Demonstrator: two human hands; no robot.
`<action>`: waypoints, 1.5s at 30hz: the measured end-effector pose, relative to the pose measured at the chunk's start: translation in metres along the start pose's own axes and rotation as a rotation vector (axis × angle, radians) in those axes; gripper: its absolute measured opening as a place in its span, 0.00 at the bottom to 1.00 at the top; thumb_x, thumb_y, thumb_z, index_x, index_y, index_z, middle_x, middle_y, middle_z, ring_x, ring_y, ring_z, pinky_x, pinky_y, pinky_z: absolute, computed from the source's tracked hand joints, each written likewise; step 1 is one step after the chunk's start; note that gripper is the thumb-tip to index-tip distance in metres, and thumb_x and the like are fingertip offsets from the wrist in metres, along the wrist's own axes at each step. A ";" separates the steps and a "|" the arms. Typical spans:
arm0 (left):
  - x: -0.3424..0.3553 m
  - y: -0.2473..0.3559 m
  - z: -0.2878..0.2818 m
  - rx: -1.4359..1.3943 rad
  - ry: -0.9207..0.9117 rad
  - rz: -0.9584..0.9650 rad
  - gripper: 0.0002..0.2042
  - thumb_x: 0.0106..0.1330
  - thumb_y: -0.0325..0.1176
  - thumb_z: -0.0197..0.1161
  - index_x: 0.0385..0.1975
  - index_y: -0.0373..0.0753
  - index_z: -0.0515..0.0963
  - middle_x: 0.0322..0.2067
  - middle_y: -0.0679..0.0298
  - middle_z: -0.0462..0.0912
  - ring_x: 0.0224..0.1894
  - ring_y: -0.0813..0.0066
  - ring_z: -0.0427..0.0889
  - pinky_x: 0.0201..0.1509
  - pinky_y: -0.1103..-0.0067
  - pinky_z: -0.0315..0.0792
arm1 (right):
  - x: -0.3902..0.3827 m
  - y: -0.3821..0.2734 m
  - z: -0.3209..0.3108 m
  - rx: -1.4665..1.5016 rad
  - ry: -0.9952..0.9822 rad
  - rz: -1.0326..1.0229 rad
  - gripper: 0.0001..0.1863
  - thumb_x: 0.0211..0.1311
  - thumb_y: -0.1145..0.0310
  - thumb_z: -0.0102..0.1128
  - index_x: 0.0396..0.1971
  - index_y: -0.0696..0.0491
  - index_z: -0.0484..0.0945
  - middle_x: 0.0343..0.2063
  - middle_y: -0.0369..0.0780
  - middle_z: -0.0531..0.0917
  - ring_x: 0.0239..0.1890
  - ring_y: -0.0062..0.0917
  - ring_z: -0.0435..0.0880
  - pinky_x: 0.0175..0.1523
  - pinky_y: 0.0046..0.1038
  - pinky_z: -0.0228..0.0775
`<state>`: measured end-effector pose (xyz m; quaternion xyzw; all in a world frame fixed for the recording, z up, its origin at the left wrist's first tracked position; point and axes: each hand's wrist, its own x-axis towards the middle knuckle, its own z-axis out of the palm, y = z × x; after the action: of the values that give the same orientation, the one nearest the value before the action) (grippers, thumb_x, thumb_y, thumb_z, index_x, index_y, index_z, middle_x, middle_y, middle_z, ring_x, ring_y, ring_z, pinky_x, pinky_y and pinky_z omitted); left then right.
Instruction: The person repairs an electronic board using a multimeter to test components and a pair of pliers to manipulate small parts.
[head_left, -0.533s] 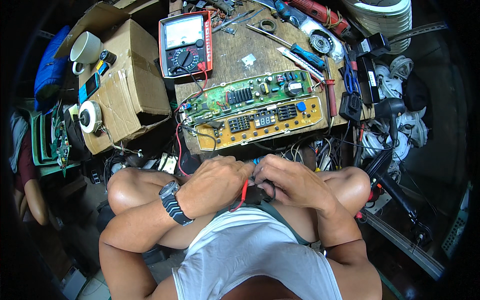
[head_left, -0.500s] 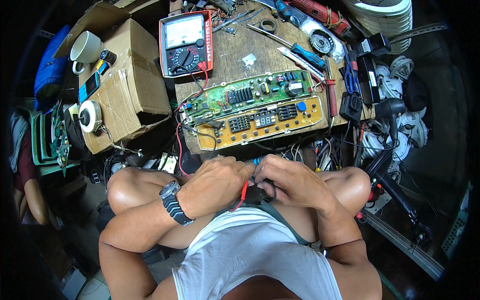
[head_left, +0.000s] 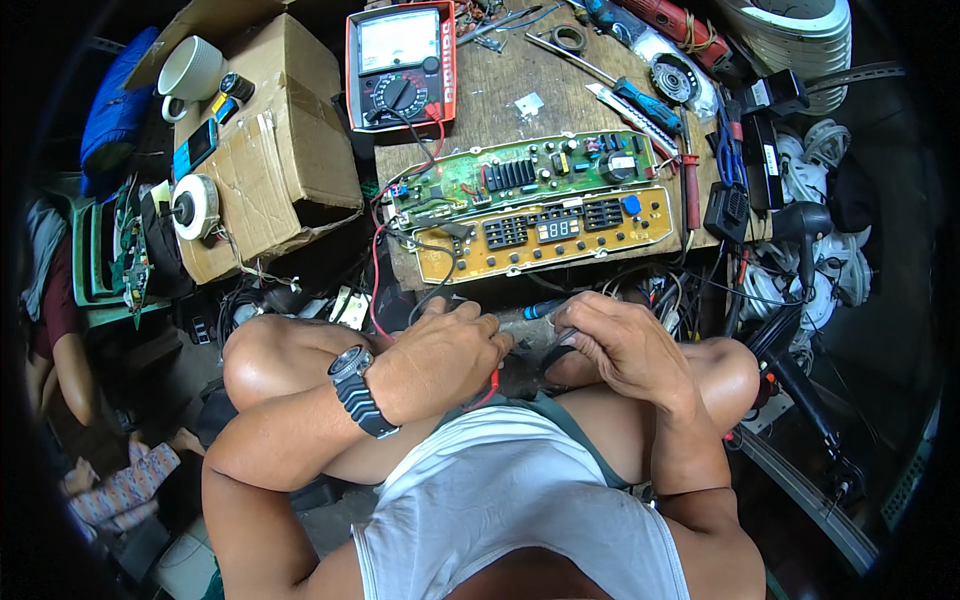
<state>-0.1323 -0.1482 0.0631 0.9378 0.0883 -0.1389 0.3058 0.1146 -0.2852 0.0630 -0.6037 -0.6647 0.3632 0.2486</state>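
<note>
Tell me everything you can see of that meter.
The meter lies face-up at the far left of the wooden table, its black, plastic-looking body inside a red surround. A pale display fills the top; below are a knob and a large round dial. Red and black leads run from its lower end. No hand touches it.

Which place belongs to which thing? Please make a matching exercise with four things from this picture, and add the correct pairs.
Things:
1. Mug
2. Wristwatch
3. Multimeter
4. Red test lead

Places:
A. on the wooden table
B. partly hidden by the left hand
C. on the cardboard box
D. worn on the left wrist

Pairs: 1-C, 2-D, 3-A, 4-B
</note>
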 end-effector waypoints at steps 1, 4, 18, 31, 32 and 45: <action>-0.001 -0.004 0.002 -0.025 -0.027 -0.015 0.14 0.78 0.36 0.65 0.54 0.36 0.86 0.45 0.53 0.88 0.51 0.49 0.87 0.54 0.55 0.80 | 0.001 -0.004 -0.002 -0.012 -0.004 0.026 0.11 0.71 0.69 0.71 0.47 0.54 0.80 0.41 0.45 0.82 0.44 0.48 0.87 0.46 0.46 0.80; -0.008 -0.010 0.003 -0.054 -0.105 -0.091 0.14 0.78 0.38 0.66 0.55 0.36 0.85 0.46 0.51 0.86 0.51 0.47 0.88 0.54 0.55 0.81 | -0.001 -0.005 -0.005 -0.109 0.066 0.039 0.13 0.69 0.68 0.73 0.47 0.54 0.80 0.40 0.44 0.84 0.44 0.47 0.88 0.46 0.46 0.80; -0.012 -0.012 -0.011 -0.209 0.022 -0.124 0.18 0.82 0.37 0.64 0.66 0.36 0.81 0.50 0.46 0.80 0.54 0.42 0.85 0.58 0.58 0.80 | -0.012 0.020 -0.022 -0.405 0.280 0.434 0.08 0.81 0.66 0.62 0.47 0.55 0.79 0.42 0.50 0.87 0.47 0.54 0.88 0.50 0.53 0.78; -0.007 -0.048 -0.024 -0.080 0.426 -0.366 0.10 0.73 0.29 0.61 0.46 0.31 0.85 0.39 0.46 0.85 0.46 0.39 0.86 0.52 0.52 0.79 | -0.022 0.027 -0.013 -0.359 0.070 0.449 0.10 0.78 0.69 0.63 0.54 0.53 0.80 0.44 0.51 0.89 0.48 0.55 0.88 0.50 0.55 0.79; -0.006 -0.047 -0.021 -0.044 0.410 -0.357 0.14 0.74 0.29 0.62 0.54 0.32 0.85 0.41 0.46 0.86 0.47 0.39 0.87 0.53 0.52 0.80 | -0.022 0.027 -0.013 -0.363 0.066 0.448 0.11 0.78 0.69 0.63 0.54 0.53 0.80 0.44 0.51 0.89 0.48 0.55 0.88 0.50 0.55 0.79; -0.004 -0.038 -0.020 0.067 0.369 -0.377 0.23 0.73 0.26 0.64 0.68 0.33 0.80 0.61 0.48 0.83 0.60 0.44 0.84 0.64 0.58 0.80 | -0.027 0.023 -0.010 -0.329 0.112 0.361 0.20 0.73 0.74 0.64 0.63 0.48 0.80 0.41 0.48 0.87 0.46 0.52 0.89 0.49 0.54 0.80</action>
<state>-0.1415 -0.1062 0.0595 0.9239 0.3108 -0.0231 0.2219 0.1406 -0.3101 0.0544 -0.7640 -0.5815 0.2548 0.1145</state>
